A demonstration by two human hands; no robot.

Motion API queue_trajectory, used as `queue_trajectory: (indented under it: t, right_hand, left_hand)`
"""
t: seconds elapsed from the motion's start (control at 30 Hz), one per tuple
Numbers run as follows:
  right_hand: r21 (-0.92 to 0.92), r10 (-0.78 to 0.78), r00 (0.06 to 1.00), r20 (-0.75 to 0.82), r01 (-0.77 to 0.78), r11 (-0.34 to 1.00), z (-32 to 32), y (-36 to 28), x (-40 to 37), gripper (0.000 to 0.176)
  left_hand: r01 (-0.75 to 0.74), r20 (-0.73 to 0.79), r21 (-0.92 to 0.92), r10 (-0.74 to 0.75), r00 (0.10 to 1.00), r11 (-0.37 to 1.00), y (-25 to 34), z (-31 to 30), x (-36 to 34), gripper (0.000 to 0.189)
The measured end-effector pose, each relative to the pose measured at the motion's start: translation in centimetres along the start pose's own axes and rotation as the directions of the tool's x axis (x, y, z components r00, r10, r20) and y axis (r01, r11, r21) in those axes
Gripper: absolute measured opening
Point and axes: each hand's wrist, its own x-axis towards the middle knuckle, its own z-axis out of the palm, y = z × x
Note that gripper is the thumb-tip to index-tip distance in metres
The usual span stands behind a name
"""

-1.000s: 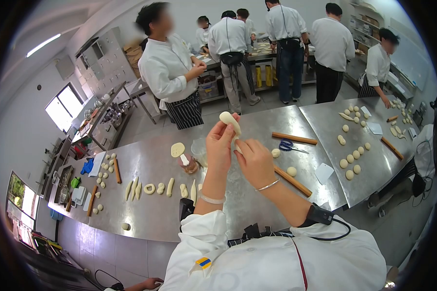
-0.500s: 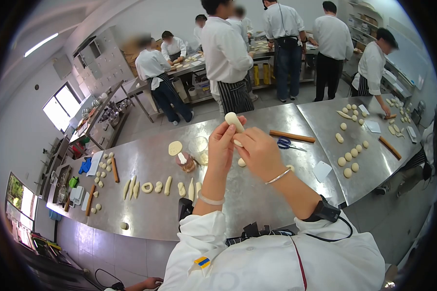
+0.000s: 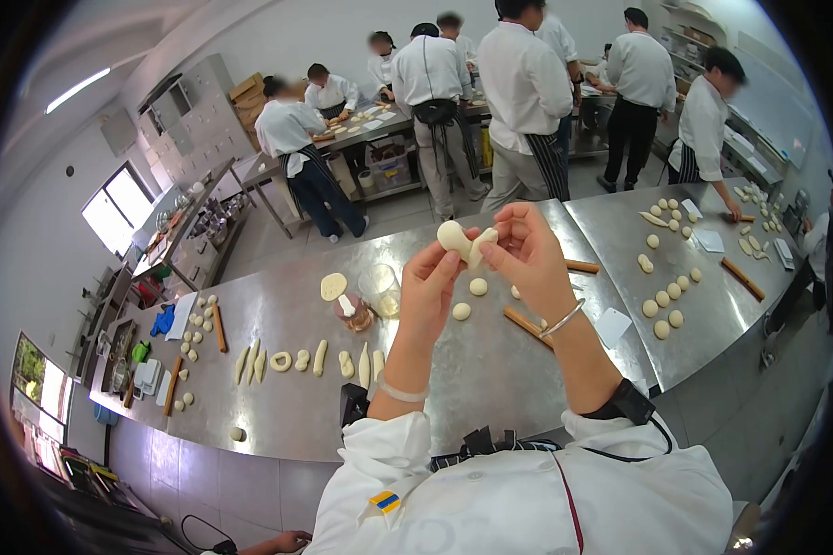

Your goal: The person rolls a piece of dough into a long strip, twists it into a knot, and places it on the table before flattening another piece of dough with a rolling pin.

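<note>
Above the steel table (image 3: 250,416), both my hands hold one pale piece of dough (image 3: 453,237). A rounded knob of it pokes up over the thumb of my left hand (image 3: 430,277), whose fingers are wrapped round it. My right hand (image 3: 530,254) pinches a thinner flap at the other side between thumb and fingers. Just below the hands, a few dough balls (image 3: 462,312) lie on the metal. To the left of my forearm runs a row of shaped dough pieces (image 3: 319,356), among them a ring (image 3: 280,361) and thin tapered sticks.
A glass jar (image 3: 379,291) and a cup of liquid (image 3: 354,314) stand beside a flat dough disc (image 3: 333,287). Wooden rolling pins (image 3: 528,328) lie about, with a white scraper (image 3: 613,326) at the right. Several people in white work at tables beyond; one reaches onto the right table.
My right hand has lifted and turned, its fingers now up. The dough went from a smooth upright roll to a knob with a flap. The person standing in the background has shifted right.
</note>
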Motion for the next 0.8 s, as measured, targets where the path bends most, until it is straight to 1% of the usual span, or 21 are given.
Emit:
queue_trajectory:
  t: [0.03,0.1,0.13,0.2,0.23,0.3,0.33,0.37,0.4,0.43,0.5,0.53,0.6,0.63,0.7,0.73,0.8]
  right_hand:
    - [0.000,-0.001,1.000,-0.002,0.001,1.000,-0.1,-0.1,0.0,0.018]
    - [0.065,0.070,0.996,-0.051,-0.067,0.996,0.0,-0.6,0.2,0.018]
    - [0.065,0.070,0.996,-0.054,-0.067,0.996,-0.2,-0.3,0.2,0.018]
    - [-0.083,0.090,0.990,-0.107,-0.099,0.992,-0.6,0.9,0.4,0.015]
    - [-0.084,0.089,0.990,-0.111,-0.099,0.992,-0.6,1.1,0.3,0.015]
    - [-0.228,-0.005,0.988,-0.154,-0.031,0.973,-0.3,1.5,0.2,0.017]
    - [-0.229,-0.005,0.988,-0.156,-0.032,0.973,-0.4,1.7,0.2,0.017]
    - [-0.358,-0.167,0.981,-0.102,0.120,0.926,-0.4,1.9,0.2,0.021]
    - [-0.471,-0.317,0.948,-0.028,0.267,0.841,-0.4,2.0,0.2,0.025]
    - [-0.471,-0.316,0.948,-0.027,0.266,0.841,-0.3,2.0,0.1,0.025]
    - [-0.566,-0.423,0.903,0.081,0.390,0.726,0.2,2.0,-0.2,0.030]
    - [-0.565,-0.421,0.903,0.083,0.391,0.727,0.4,2.2,-0.1,0.030]
    - [-0.661,-0.459,0.886,0.070,0.386,0.644,0.6,2.9,0.0,0.033]
    - [-0.662,-0.460,0.885,0.069,0.385,0.643,0.5,3.0,0.0,0.033]
    - [-0.576,-0.306,0.952,0.021,0.262,0.774,0.1,3.1,0.0,0.032]
    - [-0.577,-0.307,0.951,0.019,0.261,0.774,-0.2,3.5,0.0,0.032]
    - [-0.362,-0.081,0.996,-0.045,0.059,0.930,-1.2,5.1,0.1,0.027]
  left_hand:
    - [0.001,0.002,0.000,-0.001,1.000,1.000,-0.1,-0.1,0.0,0.035]
    - [-0.012,0.079,0.092,0.005,0.997,0.996,-0.5,-0.6,-0.1,0.038]
    - [-0.010,0.081,0.092,0.002,0.997,0.996,-0.7,-0.6,-0.2,0.038]
    - [-0.020,0.091,0.176,0.004,0.996,0.984,-0.9,-0.7,-0.4,0.044]
    - [-0.018,0.093,0.175,0.002,0.996,0.984,-1.0,-0.5,-0.5,0.044]
    - [-0.051,0.087,0.153,0.038,0.996,0.987,-0.8,0.3,-0.6,0.053]
    - [-0.049,0.088,0.151,0.036,0.996,0.987,-0.5,0.8,-0.6,0.053]
    - [-0.057,0.086,0.176,0.042,0.995,0.983,-0.2,1.3,-0.7,0.059]
    - [-0.064,0.083,0.201,0.049,0.995,0.977,0.0,1.6,-0.7,0.065]
    - [-0.064,0.082,0.201,0.048,0.995,0.978,0.0,1.6,-0.7,0.065]
    - [-0.046,0.100,0.187,0.028,0.995,0.981,0.3,1.6,-0.8,0.073]
    - [-0.047,0.098,0.187,0.029,0.995,0.981,0.3,1.6,-0.8,0.073]
    - [0.045,0.182,0.065,-0.056,0.982,0.997,0.4,1.6,-0.7,0.078]
    - [0.046,0.184,0.064,-0.057,0.981,0.997,0.5,1.6,-0.7,0.078]
    - [0.181,0.106,0.024,-0.182,0.978,0.983,0.6,1.7,-0.8,0.073]
    - [0.183,0.108,0.024,-0.184,0.977,0.983,0.8,1.6,-0.8,0.073]
    - [0.252,0.175,0.028,-0.253,0.951,0.967,1.1,1.3,-0.9,0.068]
